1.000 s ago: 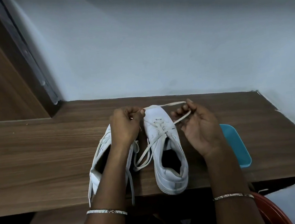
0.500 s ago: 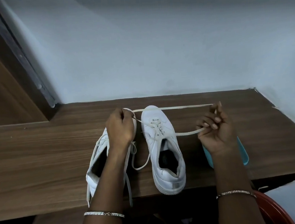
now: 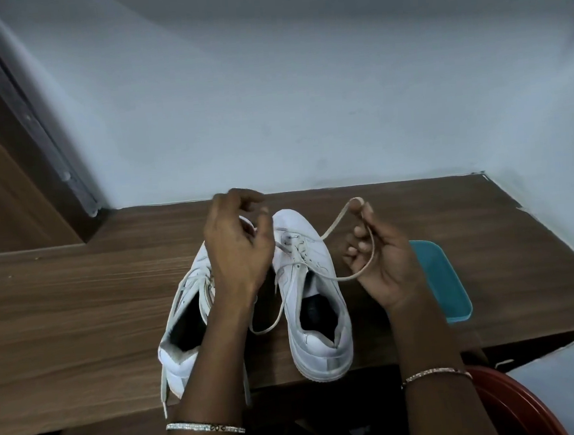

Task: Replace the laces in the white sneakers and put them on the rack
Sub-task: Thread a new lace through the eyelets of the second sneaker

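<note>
Pale bluish wall [image 3: 303, 96] stands behind a wooden table top [image 3: 80, 309], and on it the two white sneakers lie side by side, each with the toe toward the wall and the heel toward us. We see the left sneaker [image 3: 183, 314] partly hidden under the left forearm, and its loose lace ends [image 3: 163, 395] hang over the near edge. The right sneaker [image 3: 314, 304] is plain to see, and its lace [image 3: 335, 221] seems threaded only in the front eyelets. The right hand [image 3: 385, 264] is just beside this sneaker on its right side, palm up. It holds the lace as a loop, which goes over one raised fingertip and returns across the curled fingers to the shoe. The left hand [image 3: 236, 248] hovers over the two toes with curled fingers, but it is blurred, so we cannot tell whether it grips anything. What matters for the coming move, we think, is this: the sneaker's long axis runs away from us, the eyelets lie to the left of the loop, and the right hand is the nearer one, so the lace must travel crosswise. A teal tray [image 3: 445, 283] lies behind the right hand. We see no rack, so we judge that much work remains.
</note>
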{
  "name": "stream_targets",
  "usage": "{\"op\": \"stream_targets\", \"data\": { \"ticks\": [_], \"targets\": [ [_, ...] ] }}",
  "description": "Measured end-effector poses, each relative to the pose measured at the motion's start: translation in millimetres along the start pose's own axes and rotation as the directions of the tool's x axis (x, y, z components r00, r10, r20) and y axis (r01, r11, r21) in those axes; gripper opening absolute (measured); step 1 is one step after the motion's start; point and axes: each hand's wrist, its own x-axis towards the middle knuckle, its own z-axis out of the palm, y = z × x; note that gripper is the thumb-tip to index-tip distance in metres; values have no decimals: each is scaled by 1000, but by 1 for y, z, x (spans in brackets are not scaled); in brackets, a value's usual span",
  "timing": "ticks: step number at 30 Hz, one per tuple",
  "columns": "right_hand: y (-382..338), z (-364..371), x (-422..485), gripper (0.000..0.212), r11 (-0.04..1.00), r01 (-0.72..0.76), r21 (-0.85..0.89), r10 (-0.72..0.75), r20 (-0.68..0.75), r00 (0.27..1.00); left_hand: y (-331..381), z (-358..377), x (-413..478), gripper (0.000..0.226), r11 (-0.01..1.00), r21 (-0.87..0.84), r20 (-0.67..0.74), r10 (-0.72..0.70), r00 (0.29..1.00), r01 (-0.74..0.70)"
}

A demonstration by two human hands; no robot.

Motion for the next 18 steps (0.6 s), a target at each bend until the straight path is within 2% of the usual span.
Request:
{"op": "stream_targets", "data": {
  "ticks": [2, 4, 6, 9, 12, 16, 18],
  "targets": [
    [6, 7, 0, 31, 1000, -25, -4, 25, 50, 998, 10, -1, 0, 10, 986, -135, 253, -64, 965, 100],
    [11, 14, -1, 29, 1000, -29, 12, 28, 96, 995, 11, -3, -2, 14, 980, -128, 520, -67, 851, 155],
    [15, 17, -1, 25, 1000, -24, 11, 22, 125, 992, 6, -3, -5, 9, 989, -98, 663, -21, 748, 115],
    [16, 16, 2, 23, 1000, -4, 2, 4, 166, 986, 0, -3, -4, 6, 991, -105, 731, 16, 683, 89],
    [15, 14, 5, 20, 999, 4, 40, -11, 178, 984, 0, -3, -4, 7, 985, -124, 780, 20, 626, 123],
    [15, 13, 7, 20, 998, 32, 61, -40, 143, 989, 4, -8, -2, 12, 972, -137, 880, 30, 474, 192],
    [15, 13, 8, 20, 996, 54, 76, -64, 127, 990, 3, -9, -1, 16, 972, -128, 900, 30, 435, 196]
  ]
}}
